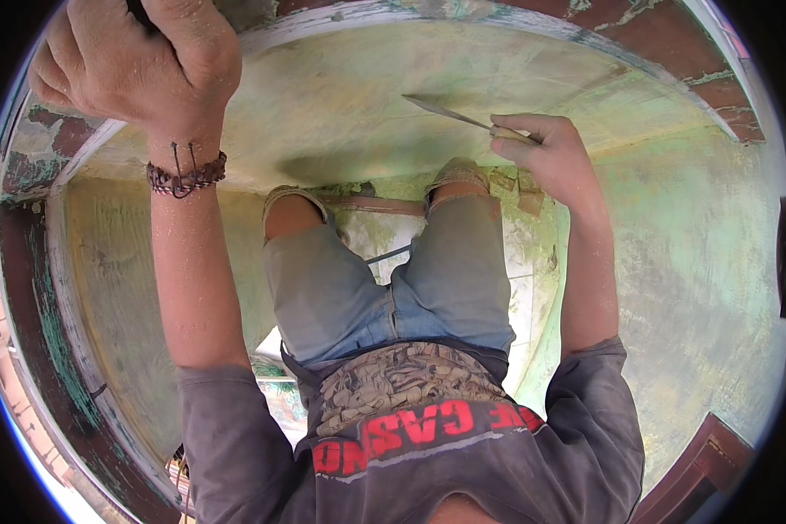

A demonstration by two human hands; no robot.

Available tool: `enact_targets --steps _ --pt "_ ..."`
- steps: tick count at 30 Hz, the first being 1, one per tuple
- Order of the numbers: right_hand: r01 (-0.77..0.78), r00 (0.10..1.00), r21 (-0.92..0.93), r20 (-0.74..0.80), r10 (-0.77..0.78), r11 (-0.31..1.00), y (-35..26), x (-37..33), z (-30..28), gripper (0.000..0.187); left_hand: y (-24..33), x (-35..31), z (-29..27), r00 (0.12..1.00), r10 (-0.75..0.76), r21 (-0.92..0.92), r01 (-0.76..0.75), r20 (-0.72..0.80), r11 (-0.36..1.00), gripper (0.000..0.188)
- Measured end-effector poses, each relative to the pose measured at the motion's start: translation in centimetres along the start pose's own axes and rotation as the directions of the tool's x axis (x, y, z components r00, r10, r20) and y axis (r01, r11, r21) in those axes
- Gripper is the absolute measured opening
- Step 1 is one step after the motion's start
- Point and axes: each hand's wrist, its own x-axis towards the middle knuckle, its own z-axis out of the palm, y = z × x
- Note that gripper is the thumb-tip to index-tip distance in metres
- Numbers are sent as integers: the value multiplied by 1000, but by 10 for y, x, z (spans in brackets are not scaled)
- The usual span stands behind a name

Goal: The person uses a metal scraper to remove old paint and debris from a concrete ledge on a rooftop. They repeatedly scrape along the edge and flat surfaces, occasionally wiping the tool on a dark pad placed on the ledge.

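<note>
My right hand (546, 153) grips a small trowel (450, 112) by its pale handle. Its thin pointed blade reaches left, in front of the patchy yellow-green wall (341, 96); whether it touches the wall I cannot tell. Raised high at the upper left, my left hand (135, 61) is closed, knuckles toward me. What its curled fingers hold, if anything, is hidden at the picture's top edge. Pale dust specks cover this hand and wrist, and a braided bracelet (186, 177) circles the wrist.
Overhead and to the left runs a frame (39, 279) with worn brown and green paint. A green wall (681, 253) stands close on the right. Below my bent knees show light floor tiles (520, 301) and a brown strip (375, 205). Buildings (4, 349) appear outside at far left.
</note>
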Motion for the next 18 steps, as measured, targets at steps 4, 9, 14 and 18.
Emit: enact_targets --steps 4,9,14,18 --pt "42 999 -81 -19 -43 996 -4 1 16 44 25 13 4 997 33 -83 -39 -75 996 26" --pt "38 998 -147 -40 -45 988 -8 1 44 43 21 12 3 997 68 -26 -69 -34 997 26" --pt "102 991 -189 -67 -117 977 3 5 65 39 18 13 -6 997 76 17 -75 -29 997 26" --pt "84 993 -450 108 -40 889 22 3 129 34 21 19 -6 995 65 9 -65 -76 998 25"
